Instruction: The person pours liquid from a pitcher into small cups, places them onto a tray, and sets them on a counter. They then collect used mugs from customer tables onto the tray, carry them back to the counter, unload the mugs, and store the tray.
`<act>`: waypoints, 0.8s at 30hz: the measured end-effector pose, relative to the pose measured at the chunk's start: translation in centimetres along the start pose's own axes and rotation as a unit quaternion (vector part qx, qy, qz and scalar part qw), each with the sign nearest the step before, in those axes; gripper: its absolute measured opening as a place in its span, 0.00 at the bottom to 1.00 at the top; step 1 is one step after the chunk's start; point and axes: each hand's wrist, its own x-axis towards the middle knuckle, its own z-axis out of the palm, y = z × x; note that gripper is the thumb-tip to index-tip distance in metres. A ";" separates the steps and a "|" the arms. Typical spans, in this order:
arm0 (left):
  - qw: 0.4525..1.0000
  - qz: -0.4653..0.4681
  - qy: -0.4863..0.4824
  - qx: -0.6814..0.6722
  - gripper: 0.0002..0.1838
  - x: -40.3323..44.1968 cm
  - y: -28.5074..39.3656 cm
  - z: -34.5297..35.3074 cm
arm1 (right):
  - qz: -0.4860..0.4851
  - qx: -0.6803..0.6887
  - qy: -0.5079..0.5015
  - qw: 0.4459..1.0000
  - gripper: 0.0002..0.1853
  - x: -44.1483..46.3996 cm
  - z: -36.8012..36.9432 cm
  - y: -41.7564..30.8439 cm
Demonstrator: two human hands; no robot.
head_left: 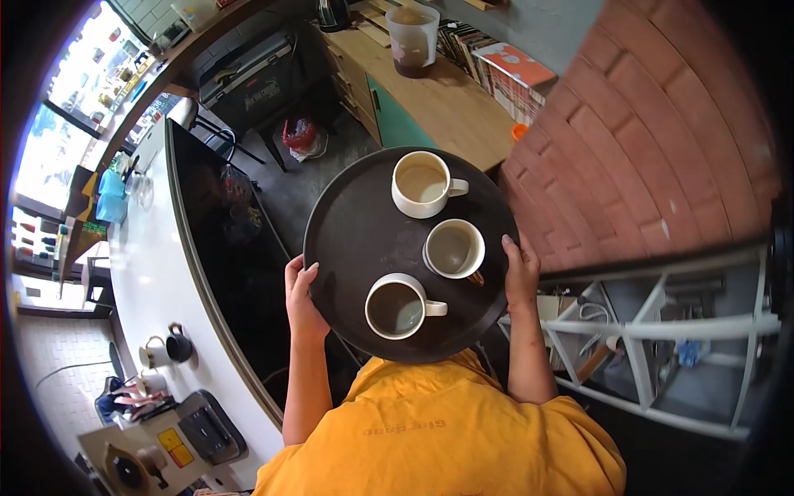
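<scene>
A round dark serving tray (347,231) is held level in front of my body. My left hand (303,296) grips its left edge, thumb on top. On the opposite edge, my right hand (520,273) has the same kind of hold, its lower fingers hidden under the rim. Three white mugs stand upright on the tray: the far mug (420,207) with its handle to the right, the middle mug (478,263) closest to my right hand, and the near mug (382,321). Each has some liquid or residue inside.
A long white counter (157,248) runs along the left, bearing several mugs and a black device (211,426). Ahead is a wooden cabinet top (463,107) with a plastic pitcher (412,41) and a row of records or magazines (513,78). A brick wall (645,140) and white shelving (653,331) stand right.
</scene>
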 end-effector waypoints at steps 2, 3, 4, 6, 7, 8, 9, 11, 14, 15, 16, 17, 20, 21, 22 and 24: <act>1.000 -0.012 0.004 0.029 0.16 4.1 0.8 2.2 | 0.003 -0.019 0.006 1.000 0.21 4.0 1.2 0.5; 0.998 -0.021 -0.003 0.052 0.18 6.3 1.2 3.3 | 0.006 -0.027 0.008 1.000 0.21 6.3 1.6 1.1; 0.998 -0.027 -0.014 0.051 0.20 8.5 1.3 4.1 | 0.006 -0.034 0.010 0.999 0.21 8.5 2.0 1.6; 0.997 -0.035 -0.034 0.068 0.21 12.5 1.5 5.8 | 0.006 -0.067 0.032 0.997 0.22 12.1 2.6 2.4; 0.995 -0.041 -0.053 0.080 0.23 14.4 1.5 6.7 | 0.003 -0.102 0.051 0.993 0.22 13.6 2.6 2.9; 0.992 -0.055 -0.066 0.087 0.26 16.3 1.6 7.5 | 0.006 -0.102 0.056 0.993 0.22 15.0 2.5 4.0; 0.992 -0.058 -0.071 0.088 0.26 18.2 1.5 8.5 | -0.013 -0.124 0.077 0.989 0.21 16.4 2.4 5.4; 0.988 -0.101 -0.052 0.106 0.27 22.0 1.2 10.6 | -0.034 -0.143 0.103 0.984 0.20 19.1 2.7 6.0; 0.979 -0.134 -0.072 0.137 0.28 28.5 0.1 12.4 | -0.018 -0.183 0.144 0.972 0.20 21.6 3.3 7.2; 0.972 -0.152 -0.092 0.152 0.29 30.8 -0.4 12.8 | -0.021 -0.197 0.149 0.969 0.20 22.6 3.3 8.2; 0.967 -0.166 -0.089 0.170 0.29 33.1 -0.8 13.3 | -0.025 -0.211 0.158 0.964 0.20 23.6 3.8 8.7; 0.963 -0.175 -0.101 0.180 0.29 35.7 -1.1 13.8 | -0.019 -0.210 0.175 0.962 0.20 24.4 4.5 9.1; 0.941 -0.215 -0.122 0.230 0.29 42.2 -2.1 15.2 | 0.051 -0.190 0.191 0.962 0.20 26.3 6.7 9.0; 0.933 -0.228 -0.133 0.244 0.30 44.4 -2.2 16.2 | 0.051 -0.181 0.211 0.959 0.21 27.3 7.5 9.7; 0.924 -0.242 -0.145 0.257 0.30 46.6 -2.2 17.2 | 0.051 -0.173 0.232 0.956 0.21 28.1 8.3 10.3; 0.908 -0.271 -0.163 0.275 0.30 50.5 -2.8 18.6 | 0.085 -0.170 0.267 0.945 0.21 29.5 9.6 11.1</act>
